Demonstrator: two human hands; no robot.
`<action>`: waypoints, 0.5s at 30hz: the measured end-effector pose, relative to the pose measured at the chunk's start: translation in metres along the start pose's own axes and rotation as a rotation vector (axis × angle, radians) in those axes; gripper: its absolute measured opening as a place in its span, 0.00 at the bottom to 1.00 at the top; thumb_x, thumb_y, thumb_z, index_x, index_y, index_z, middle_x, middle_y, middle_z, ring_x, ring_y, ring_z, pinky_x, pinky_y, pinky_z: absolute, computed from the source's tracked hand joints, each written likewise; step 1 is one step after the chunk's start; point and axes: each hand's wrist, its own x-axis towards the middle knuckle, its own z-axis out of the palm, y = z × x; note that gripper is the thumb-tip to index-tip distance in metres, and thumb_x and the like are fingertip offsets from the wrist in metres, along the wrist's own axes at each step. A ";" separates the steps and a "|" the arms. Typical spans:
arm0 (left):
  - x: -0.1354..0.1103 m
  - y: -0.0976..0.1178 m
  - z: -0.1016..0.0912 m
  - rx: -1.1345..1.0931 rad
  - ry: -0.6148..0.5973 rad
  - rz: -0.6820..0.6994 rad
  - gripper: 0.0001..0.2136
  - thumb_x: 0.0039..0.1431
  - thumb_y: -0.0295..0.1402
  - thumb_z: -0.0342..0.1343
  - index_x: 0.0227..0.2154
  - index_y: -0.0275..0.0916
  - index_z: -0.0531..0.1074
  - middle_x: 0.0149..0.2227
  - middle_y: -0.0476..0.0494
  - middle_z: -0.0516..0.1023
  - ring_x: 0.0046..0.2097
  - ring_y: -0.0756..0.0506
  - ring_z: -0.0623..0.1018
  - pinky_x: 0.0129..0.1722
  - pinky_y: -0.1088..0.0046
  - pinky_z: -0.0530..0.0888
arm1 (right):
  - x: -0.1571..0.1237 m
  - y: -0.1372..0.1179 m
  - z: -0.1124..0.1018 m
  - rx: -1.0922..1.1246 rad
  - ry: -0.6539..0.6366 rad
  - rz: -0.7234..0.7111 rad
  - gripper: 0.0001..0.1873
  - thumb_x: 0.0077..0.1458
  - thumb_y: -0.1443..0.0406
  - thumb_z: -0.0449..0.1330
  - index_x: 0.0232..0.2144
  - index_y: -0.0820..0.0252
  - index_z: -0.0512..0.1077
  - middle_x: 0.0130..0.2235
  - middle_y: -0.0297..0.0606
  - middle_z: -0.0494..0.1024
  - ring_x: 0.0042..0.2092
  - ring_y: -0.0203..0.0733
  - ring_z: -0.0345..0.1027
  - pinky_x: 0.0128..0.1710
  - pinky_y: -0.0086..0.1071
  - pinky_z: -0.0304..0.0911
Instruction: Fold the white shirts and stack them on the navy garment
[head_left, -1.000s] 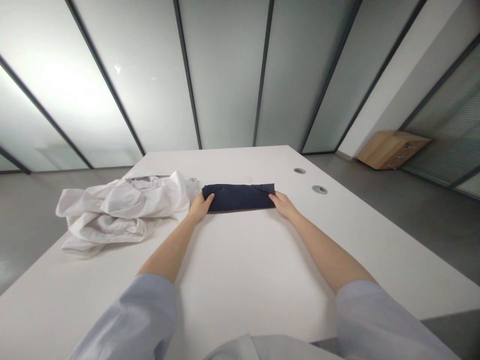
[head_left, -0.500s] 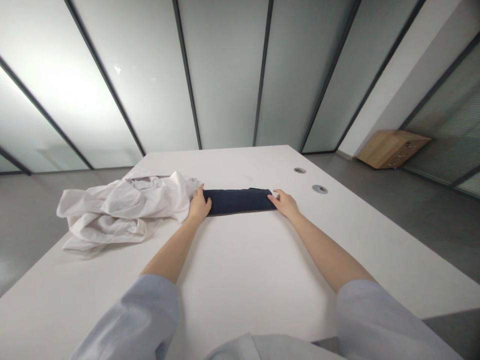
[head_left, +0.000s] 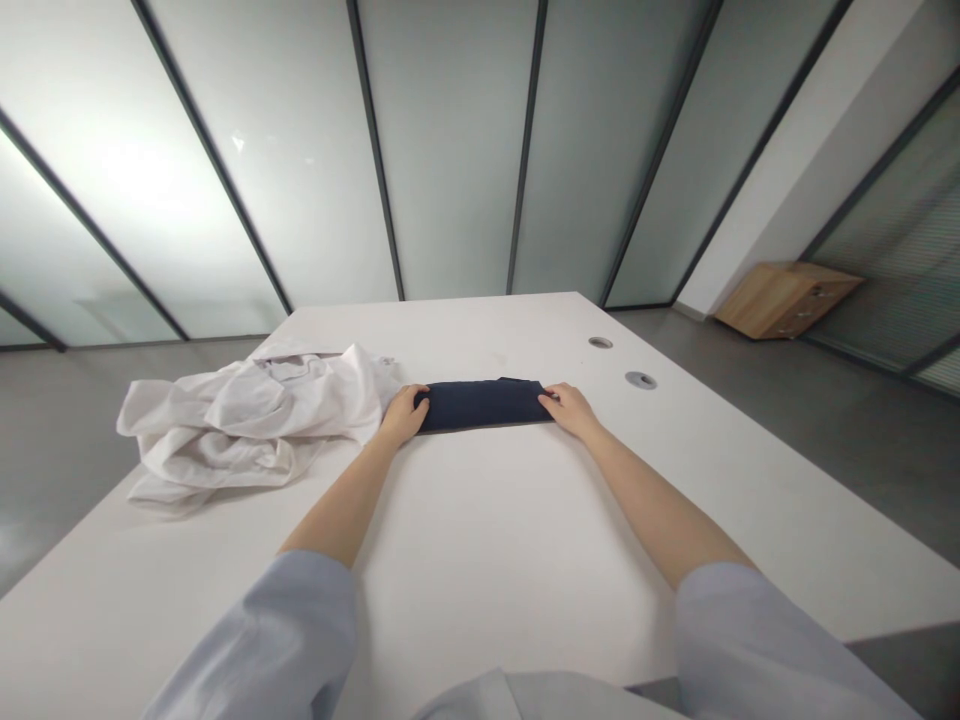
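Observation:
A dark navy cloth [head_left: 484, 403], folded into a narrow strip, lies across the middle of the white table [head_left: 480, 540]. My left hand [head_left: 405, 413] grips its left end, with the thumb on top of the fabric. At the other end my right hand [head_left: 570, 408] has its fingers curled on the cloth. Both arms reach forward in pale blue sleeves.
A crumpled white garment [head_left: 247, 415] is heaped on the table just left of my left hand. Two round cable holes [head_left: 640, 380] sit in the tabletop to the right. Frosted glass panels stand behind, and a wooden cabinet [head_left: 784, 298] is on the floor at far right.
The navy cloth went from a wider band to a narrower strip. Both hands came in over its ends and now grip them.

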 end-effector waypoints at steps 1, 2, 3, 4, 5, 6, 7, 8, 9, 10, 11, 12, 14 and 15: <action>0.000 0.000 0.000 -0.002 0.002 0.000 0.14 0.58 0.29 0.48 0.47 0.38 0.71 0.50 0.40 0.75 0.53 0.42 0.73 0.58 0.62 0.67 | 0.000 -0.001 -0.001 0.000 -0.004 0.002 0.14 0.58 0.61 0.55 0.40 0.61 0.77 0.42 0.44 0.78 0.44 0.44 0.70 0.46 0.35 0.63; 0.000 0.000 0.000 -0.003 0.003 0.000 0.14 0.58 0.29 0.48 0.47 0.38 0.71 0.50 0.40 0.75 0.54 0.43 0.73 0.58 0.62 0.67 | 0.000 -0.001 -0.001 0.001 -0.007 0.004 0.14 0.58 0.61 0.55 0.40 0.61 0.77 0.42 0.44 0.78 0.44 0.44 0.70 0.46 0.35 0.63; -0.001 0.000 0.000 -0.004 0.003 -0.001 0.14 0.58 0.29 0.48 0.47 0.38 0.70 0.50 0.40 0.75 0.54 0.43 0.73 0.58 0.62 0.67 | 0.000 -0.001 -0.002 0.001 -0.009 0.005 0.14 0.58 0.61 0.55 0.40 0.61 0.77 0.42 0.44 0.78 0.44 0.44 0.70 0.46 0.35 0.63; -0.001 0.000 0.000 -0.005 0.002 0.000 0.14 0.58 0.29 0.48 0.47 0.38 0.70 0.50 0.40 0.75 0.53 0.43 0.73 0.58 0.62 0.66 | 0.000 -0.002 -0.002 0.002 -0.010 0.007 0.14 0.59 0.61 0.55 0.40 0.61 0.77 0.43 0.45 0.78 0.44 0.44 0.70 0.46 0.35 0.63; -0.001 -0.001 0.001 -0.005 0.002 0.001 0.14 0.58 0.29 0.48 0.47 0.38 0.70 0.50 0.40 0.75 0.53 0.42 0.73 0.58 0.62 0.66 | -0.001 -0.002 -0.002 0.001 -0.010 0.008 0.14 0.59 0.61 0.55 0.40 0.61 0.77 0.43 0.45 0.78 0.44 0.44 0.70 0.46 0.34 0.63; -0.001 -0.001 0.001 -0.006 0.004 0.004 0.14 0.58 0.29 0.49 0.47 0.38 0.70 0.50 0.40 0.75 0.53 0.42 0.73 0.58 0.61 0.66 | -0.001 -0.002 -0.002 0.000 -0.010 0.009 0.14 0.59 0.61 0.55 0.40 0.61 0.77 0.42 0.44 0.78 0.44 0.44 0.71 0.46 0.34 0.63; 0.000 -0.002 0.001 -0.009 0.007 0.008 0.14 0.58 0.29 0.49 0.46 0.38 0.70 0.49 0.40 0.75 0.53 0.42 0.73 0.58 0.61 0.66 | -0.001 -0.002 -0.002 -0.002 -0.011 0.008 0.14 0.59 0.61 0.55 0.40 0.61 0.77 0.42 0.44 0.78 0.44 0.44 0.71 0.46 0.34 0.63; 0.000 -0.003 0.002 -0.012 0.012 0.012 0.14 0.58 0.29 0.49 0.46 0.38 0.70 0.49 0.40 0.75 0.53 0.42 0.73 0.58 0.61 0.67 | -0.001 -0.002 -0.002 -0.004 -0.013 0.007 0.13 0.59 0.61 0.55 0.40 0.61 0.77 0.42 0.44 0.78 0.43 0.44 0.71 0.45 0.34 0.63; 0.000 -0.004 0.003 -0.016 0.017 0.016 0.14 0.58 0.29 0.49 0.46 0.38 0.71 0.49 0.40 0.75 0.53 0.42 0.73 0.58 0.61 0.67 | -0.001 -0.002 -0.003 -0.007 -0.016 0.006 0.13 0.59 0.61 0.55 0.40 0.61 0.77 0.42 0.44 0.78 0.43 0.43 0.71 0.45 0.33 0.63; 0.001 -0.004 0.003 -0.019 0.022 0.021 0.14 0.58 0.29 0.49 0.46 0.38 0.71 0.49 0.40 0.76 0.53 0.42 0.73 0.58 0.61 0.67 | -0.001 -0.002 -0.003 -0.010 -0.020 0.006 0.13 0.59 0.61 0.55 0.40 0.61 0.77 0.42 0.44 0.78 0.43 0.43 0.71 0.45 0.33 0.63; 0.001 -0.005 0.004 -0.022 0.025 0.025 0.13 0.58 0.29 0.49 0.45 0.38 0.71 0.48 0.40 0.76 0.52 0.42 0.73 0.57 0.61 0.67 | -0.001 -0.002 -0.003 -0.012 -0.025 0.005 0.13 0.59 0.61 0.55 0.40 0.61 0.77 0.42 0.44 0.78 0.43 0.43 0.71 0.45 0.33 0.63; 0.001 -0.006 0.004 -0.025 0.027 0.028 0.13 0.58 0.29 0.49 0.45 0.38 0.71 0.48 0.40 0.76 0.52 0.42 0.74 0.57 0.61 0.67 | 0.000 -0.002 -0.003 -0.013 -0.029 0.006 0.13 0.59 0.62 0.55 0.40 0.61 0.77 0.42 0.44 0.78 0.43 0.43 0.71 0.46 0.33 0.63; 0.002 -0.007 0.005 -0.027 0.029 0.032 0.13 0.58 0.29 0.49 0.45 0.38 0.71 0.48 0.40 0.76 0.52 0.42 0.74 0.57 0.60 0.67 | 0.000 -0.002 -0.003 -0.013 -0.034 0.008 0.13 0.59 0.61 0.55 0.40 0.60 0.77 0.42 0.43 0.78 0.43 0.43 0.71 0.46 0.33 0.62; 0.002 -0.007 0.005 -0.027 0.030 0.031 0.13 0.57 0.29 0.49 0.45 0.38 0.71 0.48 0.40 0.76 0.52 0.42 0.74 0.57 0.60 0.67 | 0.000 -0.002 -0.003 -0.013 -0.036 0.009 0.13 0.59 0.61 0.55 0.40 0.60 0.77 0.42 0.43 0.78 0.44 0.43 0.71 0.46 0.33 0.62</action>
